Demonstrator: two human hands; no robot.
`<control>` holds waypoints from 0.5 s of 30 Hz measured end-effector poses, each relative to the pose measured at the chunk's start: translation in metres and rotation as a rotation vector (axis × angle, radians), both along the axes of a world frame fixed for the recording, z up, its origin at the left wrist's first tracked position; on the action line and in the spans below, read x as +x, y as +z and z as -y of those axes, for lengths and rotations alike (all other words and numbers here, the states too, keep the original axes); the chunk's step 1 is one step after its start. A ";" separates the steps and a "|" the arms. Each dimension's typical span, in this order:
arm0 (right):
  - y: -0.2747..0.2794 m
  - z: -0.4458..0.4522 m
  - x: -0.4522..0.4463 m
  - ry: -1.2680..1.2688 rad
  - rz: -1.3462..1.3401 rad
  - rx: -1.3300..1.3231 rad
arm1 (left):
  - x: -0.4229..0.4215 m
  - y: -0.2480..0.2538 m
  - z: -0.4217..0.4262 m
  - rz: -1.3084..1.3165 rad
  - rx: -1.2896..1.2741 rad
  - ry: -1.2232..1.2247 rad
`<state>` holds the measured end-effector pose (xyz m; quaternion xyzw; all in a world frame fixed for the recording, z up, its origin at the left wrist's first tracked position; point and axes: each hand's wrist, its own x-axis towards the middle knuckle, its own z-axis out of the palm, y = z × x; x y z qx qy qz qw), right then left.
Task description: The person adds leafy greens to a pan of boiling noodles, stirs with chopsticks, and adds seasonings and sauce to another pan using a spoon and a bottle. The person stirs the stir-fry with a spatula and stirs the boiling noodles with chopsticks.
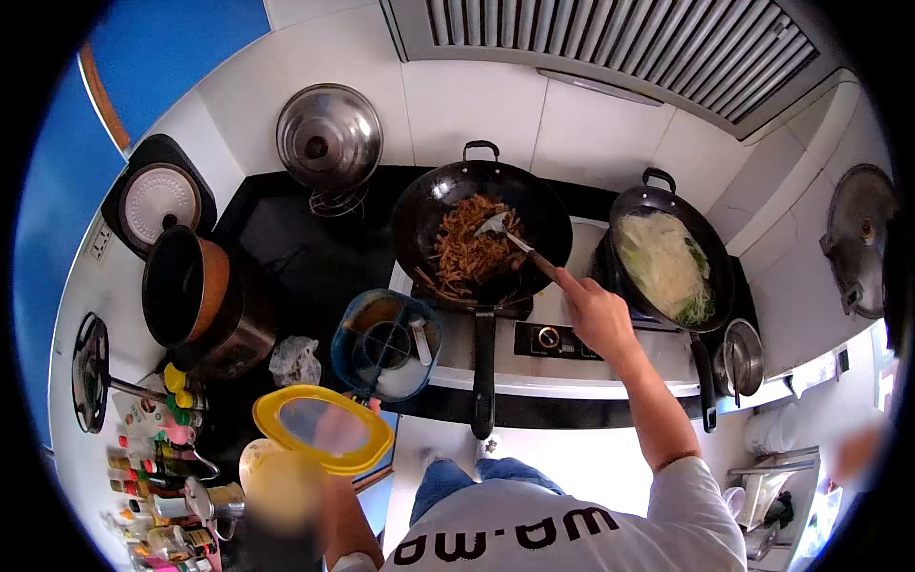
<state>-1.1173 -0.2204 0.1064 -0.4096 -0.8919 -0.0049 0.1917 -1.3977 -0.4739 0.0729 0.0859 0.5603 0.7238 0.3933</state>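
Observation:
My right hand (598,315) is closed around the handle of a spatula (522,246). The spatula's metal blade rests among browned shredded food (467,250) in a black wok (543,205). Lower left, my left hand (341,424) is at the hinge of a blue seasoning box (339,355), seen blurred through the clear part of its open yellow lid (381,448). One fingertip shows beside the hinge; the other fingers are mostly hidden. The box has several compartments with white and brown contents, and a small white spoon (420,341) lies in it.
A second pan (624,195) holds pale noodles and greens on the right burner. Beside it stands a metal bowl (742,348). Left are a dark pot (172,300), a plastic bag (295,360) and several seasoning bottles (133,467). A domed lid (329,114) leans at the back.

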 end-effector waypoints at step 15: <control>0.062 0.037 -0.020 0.183 -0.115 0.171 | -0.051 -0.085 -0.025 -1.273 0.275 -0.423</control>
